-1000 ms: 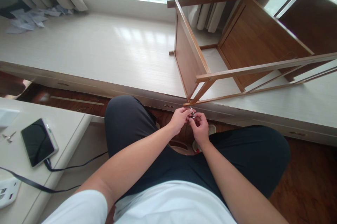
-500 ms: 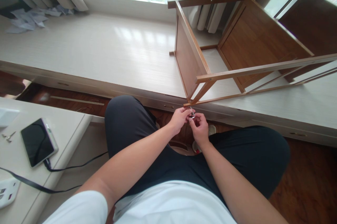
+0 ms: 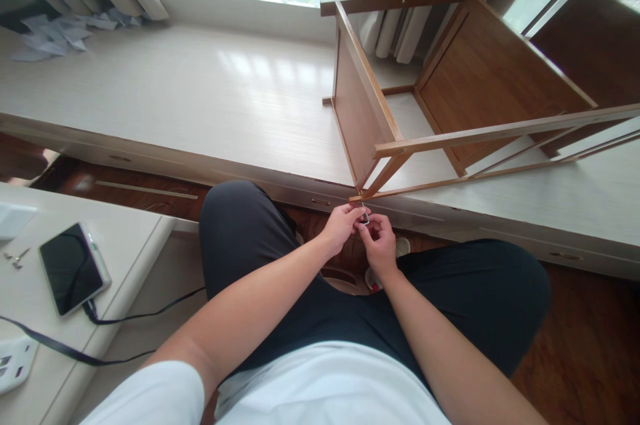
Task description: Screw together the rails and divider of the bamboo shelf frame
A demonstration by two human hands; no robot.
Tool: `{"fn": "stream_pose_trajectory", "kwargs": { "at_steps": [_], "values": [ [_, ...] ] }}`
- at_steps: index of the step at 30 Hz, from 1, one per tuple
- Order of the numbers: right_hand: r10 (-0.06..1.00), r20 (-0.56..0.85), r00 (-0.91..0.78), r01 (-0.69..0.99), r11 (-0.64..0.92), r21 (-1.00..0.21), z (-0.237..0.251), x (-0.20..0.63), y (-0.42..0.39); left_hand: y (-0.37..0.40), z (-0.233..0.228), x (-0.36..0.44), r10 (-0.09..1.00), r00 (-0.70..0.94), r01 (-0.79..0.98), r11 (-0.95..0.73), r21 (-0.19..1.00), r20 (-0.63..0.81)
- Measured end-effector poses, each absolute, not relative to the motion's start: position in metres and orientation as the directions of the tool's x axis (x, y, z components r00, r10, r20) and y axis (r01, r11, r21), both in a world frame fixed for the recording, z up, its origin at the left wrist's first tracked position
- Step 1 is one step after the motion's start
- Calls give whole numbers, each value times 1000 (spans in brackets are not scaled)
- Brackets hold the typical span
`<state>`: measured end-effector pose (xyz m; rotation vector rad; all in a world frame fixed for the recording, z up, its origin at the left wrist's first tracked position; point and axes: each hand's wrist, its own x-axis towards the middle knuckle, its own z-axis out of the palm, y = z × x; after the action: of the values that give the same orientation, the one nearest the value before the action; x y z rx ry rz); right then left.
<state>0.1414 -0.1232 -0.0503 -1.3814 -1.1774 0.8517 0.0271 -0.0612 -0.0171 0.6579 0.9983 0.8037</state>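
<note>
A wooden shelf rack (image 3: pixel 364 88) lies on its side on the pale bench, one lower corner jutting over the front edge. Just below that corner, a thin, silvery, bent hex key (image 3: pixel 367 217) shows between my hands. My left hand (image 3: pixel 343 225) is closed around its upper part, close under the wood. With thumb and fingers pinched, my right hand (image 3: pixel 380 244) grips its lower, bent end. The key's upper tip meets the corner of the frame, though the fingers partly hide the contact.
The bench (image 3: pixel 200 92) runs along the window, with crumpled paper (image 3: pixel 53 37) at its far left. On the table (image 3: pixel 140 238) at left lie a phone (image 3: pixel 74 270) with a black cable (image 3: pixel 145 317), several small screws (image 3: pixel 18 258) and a white power strip (image 3: pixel 16 366).
Both hands stay almost in place below the corner of the rack. The bent end of the hex key has shifted slightly between the fingers.
</note>
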Motion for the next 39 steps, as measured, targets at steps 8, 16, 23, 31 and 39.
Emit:
{"fn": "stream_pose_trajectory", "kwargs": {
  "at_steps": [8, 16, 23, 31, 39],
  "values": [
    [963, 110, 245, 189, 64, -980, -53, 143, -124, -61, -18, 27, 831, 317, -283, 542, 791, -457],
    [964, 104, 244, 184, 59, -981, -55, 143, -123, -61, -19, 27, 828, 325, -283, 546, 788, -457],
    [966, 98, 238, 173, 57, -983, -53, 143, -123, -60, -21, 27, 834, 324, -286, 536, 794, -446],
    [969, 91, 230, 156, 55, -986, -55, 144, -123, -60, -21, 27, 835, 324, -279, 533, 799, -444],
    [971, 78, 227, 144, 46, -989, -58, 145, -124, -60, -20, 27, 836, 321, -276, 532, 800, -445]
  ]
}}
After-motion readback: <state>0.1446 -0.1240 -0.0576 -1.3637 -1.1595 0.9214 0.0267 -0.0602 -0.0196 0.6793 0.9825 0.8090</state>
